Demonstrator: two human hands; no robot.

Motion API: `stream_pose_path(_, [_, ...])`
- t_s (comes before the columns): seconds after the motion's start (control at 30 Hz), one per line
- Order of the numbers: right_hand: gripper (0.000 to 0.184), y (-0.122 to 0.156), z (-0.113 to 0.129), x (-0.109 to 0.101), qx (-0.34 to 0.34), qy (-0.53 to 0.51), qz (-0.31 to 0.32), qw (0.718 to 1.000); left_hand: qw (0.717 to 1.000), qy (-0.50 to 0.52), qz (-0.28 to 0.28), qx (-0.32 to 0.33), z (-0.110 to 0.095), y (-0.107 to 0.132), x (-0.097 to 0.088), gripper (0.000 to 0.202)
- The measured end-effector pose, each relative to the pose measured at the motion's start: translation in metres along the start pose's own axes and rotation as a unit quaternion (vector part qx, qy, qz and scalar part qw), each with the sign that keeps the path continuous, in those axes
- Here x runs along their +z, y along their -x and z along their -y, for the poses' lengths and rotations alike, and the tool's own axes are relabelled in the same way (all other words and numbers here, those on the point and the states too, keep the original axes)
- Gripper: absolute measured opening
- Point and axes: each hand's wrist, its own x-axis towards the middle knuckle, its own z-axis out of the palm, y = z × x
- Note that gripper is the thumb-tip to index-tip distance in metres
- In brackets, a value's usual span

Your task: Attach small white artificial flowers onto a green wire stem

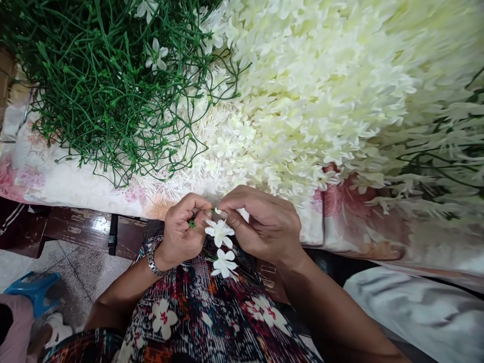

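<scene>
While left fingers point(204, 214) and right fingers point(231, 204) pinch a small white piece point(217, 210) between their tips, white flowers point(220, 233) just below.

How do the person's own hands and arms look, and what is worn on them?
The left hand and right hand are gloveless. Both forearms show no sleeve. A silver link band circles the left wrist; no band shows on the right.
</scene>
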Motion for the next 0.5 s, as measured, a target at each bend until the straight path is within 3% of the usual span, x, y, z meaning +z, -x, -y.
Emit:
stream_pose_path(0.13, [0.01,0.002,-0.001,0.003,-0.01,0.005,-0.016,1.0,1.0,-0.004,-0.002,-0.001,0.001,0.0,0.0,0.012])
stream_pose_path(0.37, [0.006,0.0,0.003,-0.005,-0.011,0.026,0.018,0.999,0.999,0.041,0.014,-0.005,-0.007,-0.003,-0.001,0.013])
stream_pose_path(0.5, [0.02,0.0,0.006,-0.012,-0.02,0.037,0.039,0.998,0.996,0.08,0.025,-0.033,-0.011,-0.003,-0.002,0.012])
